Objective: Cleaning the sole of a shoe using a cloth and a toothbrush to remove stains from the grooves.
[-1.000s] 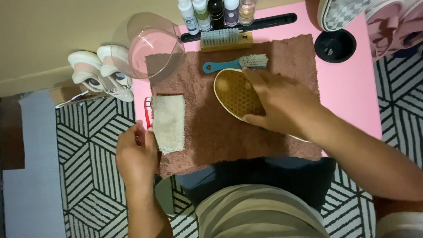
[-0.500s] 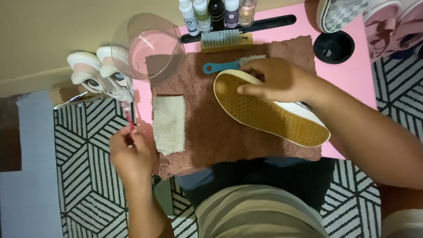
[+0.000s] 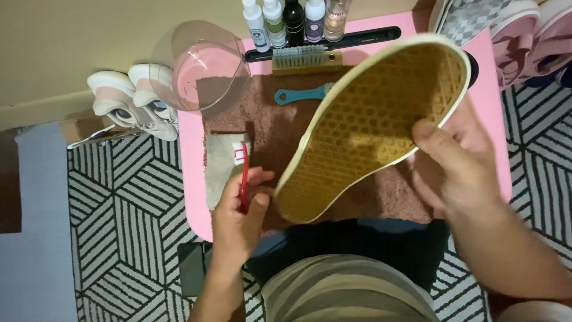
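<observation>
Shoe [image 3: 369, 125] fills the middle of my view, turned over so that its yellow, honeycomb-patterned sole faces the camera; I see it tilted, with one end near the person's body and the other end far and to the right. The right hand [image 3: 456, 164] grips it on the right edge; the thumb lies on the sole and the fingers wrap behind, so this hand is closed on the shoe. The left hand [image 3: 238, 211] is closed around a red toothbrush [image 3: 243, 173]; the brush stands upright in the fist, its head pointing away from the body, just beside the near end of the shoe; I cannot tell if the bristles touch the sole.

Under the shoe lies a brown towel [image 3: 274, 128] on a pink tray [image 3: 192, 161]; a small pale cloth [image 3: 221, 164] rests on the left part of the towel, behind the toothbrush. On the far side of the towel I see a teal brush [image 3: 301, 94], partly hidden by the shoe, and beyond it a wooden brush [image 3: 307, 59]; a row of small bottles [image 3: 295, 21] stands at the far edge. A clear bowl [image 3: 199, 65] sits at the far left corner of the tray; a pair of pale shoes [image 3: 131, 98] lies to the left of it on the patterned floor [image 3: 125, 214].
</observation>
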